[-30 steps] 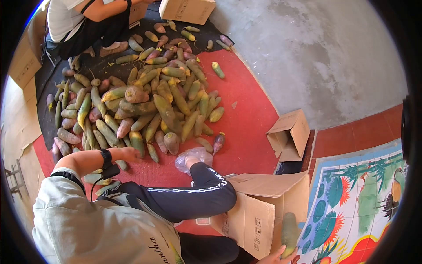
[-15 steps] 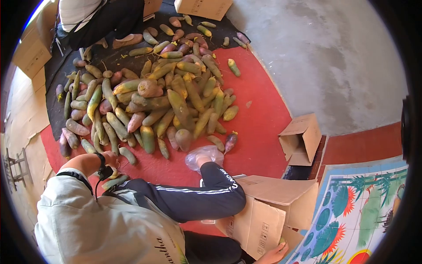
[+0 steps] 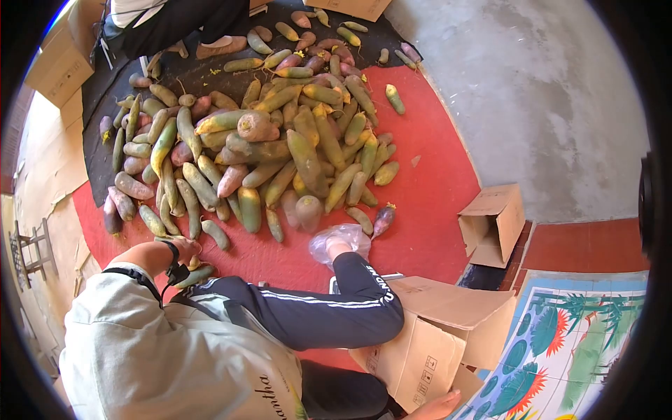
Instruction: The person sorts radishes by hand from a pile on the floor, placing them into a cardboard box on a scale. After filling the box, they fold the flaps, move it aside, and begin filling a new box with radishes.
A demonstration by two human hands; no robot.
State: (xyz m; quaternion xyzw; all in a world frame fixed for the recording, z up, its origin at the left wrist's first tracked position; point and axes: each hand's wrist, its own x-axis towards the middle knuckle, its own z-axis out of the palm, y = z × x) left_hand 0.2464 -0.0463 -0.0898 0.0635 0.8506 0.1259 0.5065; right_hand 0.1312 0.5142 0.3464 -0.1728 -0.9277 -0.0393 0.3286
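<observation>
My left hand (image 3: 184, 248), with a black band and small device at the wrist, is low over the red mat at the near left edge of the radish pile (image 3: 269, 154). A green radish (image 3: 195, 277) lies just below it, and another radish (image 3: 215, 234) is at its right. Its fingers curl downward and are partly hidden, so a grip cannot be made out. At the bottom right, my right hand (image 3: 439, 406) is beside the open cardboard box (image 3: 413, 357), by a lower flap. Its fingers are stretched out, with nothing visible in them.
A smaller open carton (image 3: 492, 224) stands at the right edge of the red mat (image 3: 434, 168). A clear plastic bag (image 3: 339, 243) surrounds my foot. Another person (image 3: 175, 31) sits behind the pile near more cartons (image 3: 59, 70). A painted tile panel (image 3: 546, 350) lies at right.
The whole view has shifted slightly. A small green tip seen at my right hand earlier is gone from sight, and those fingers are now straighter. My left hand stays near the same radishes.
</observation>
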